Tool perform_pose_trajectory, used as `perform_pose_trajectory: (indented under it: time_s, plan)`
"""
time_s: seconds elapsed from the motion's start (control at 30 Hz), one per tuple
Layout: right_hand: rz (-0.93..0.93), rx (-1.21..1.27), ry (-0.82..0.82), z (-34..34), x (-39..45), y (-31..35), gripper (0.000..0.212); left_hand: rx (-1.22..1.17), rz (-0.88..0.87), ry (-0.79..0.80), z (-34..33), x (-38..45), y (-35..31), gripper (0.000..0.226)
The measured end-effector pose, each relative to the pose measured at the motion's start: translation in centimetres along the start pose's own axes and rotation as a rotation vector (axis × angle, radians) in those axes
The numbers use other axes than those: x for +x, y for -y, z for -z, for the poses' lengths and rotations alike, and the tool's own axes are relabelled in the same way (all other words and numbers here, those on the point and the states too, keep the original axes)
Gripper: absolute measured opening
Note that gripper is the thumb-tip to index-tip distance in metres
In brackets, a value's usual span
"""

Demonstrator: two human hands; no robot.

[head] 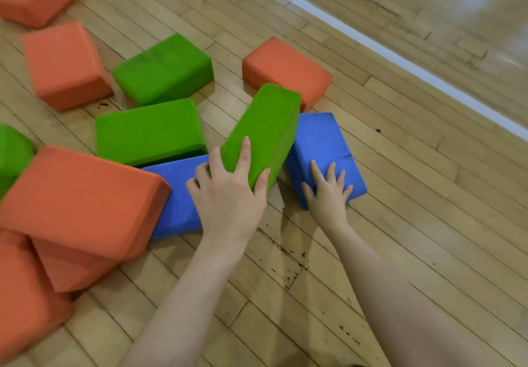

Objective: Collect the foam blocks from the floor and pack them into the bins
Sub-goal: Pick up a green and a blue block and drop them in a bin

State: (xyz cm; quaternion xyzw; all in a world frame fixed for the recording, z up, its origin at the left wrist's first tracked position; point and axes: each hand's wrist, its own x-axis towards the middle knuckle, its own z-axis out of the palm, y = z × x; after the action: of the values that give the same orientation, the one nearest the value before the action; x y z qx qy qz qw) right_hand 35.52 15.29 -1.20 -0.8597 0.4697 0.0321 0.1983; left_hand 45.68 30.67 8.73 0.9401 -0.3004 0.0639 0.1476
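Left of the tilted green block point(264, 129), our orange pile point(83, 195) leans against a blue block point(177, 195) and could slump if we tug that one. Our left hand point(228, 192) grips the green block's near end; foam may slip one-handed. Right of it, our right hand point(328, 192) lies flat, fingers spread, on another blue block point(323, 144). No bins in view.

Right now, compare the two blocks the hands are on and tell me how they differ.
The green block under the left hand is tilted, its far end propped against an orange block; the blue block under the right hand lies flat on the floor. The left hand's fingers wrap round the green block's near end; the right hand rests spread on the blue block's top. Both are similar rectangular foam bricks.
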Motion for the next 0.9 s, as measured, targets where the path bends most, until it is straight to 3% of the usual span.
perform_pose_trajectory:
  time_s: [0.2,0.33,0.5,0.63,0.9]
  plan:
    - [0.082,0.349,-0.099,2.6,-2.9,-1.7,0.048,-0.032,0.027,-0.027,1.0,-0.4,-0.7,0.054]
    - [0.001,0.457,-0.135,3.7,-4.7,-2.8,0.044,-0.071,-0.009,-0.006,0.6,-0.9,-2.6,0.055]
    - [-0.077,0.163,-0.119,5.4,-4.9,-3.2,0.05,-0.104,-0.051,-0.01,-0.1,-1.5,-4.2,0.055]
    - [-0.116,-0.022,-0.053,5.3,-4.6,-3.4,0.092,-0.113,-0.012,-0.03,-0.7,-1.3,-3.7,0.055]
    - [-0.067,0.179,-0.2,6.2,-7.1,-1.3,0.059,-0.091,-0.037,-0.02,0.1,-2.5,-3.5,0.048]
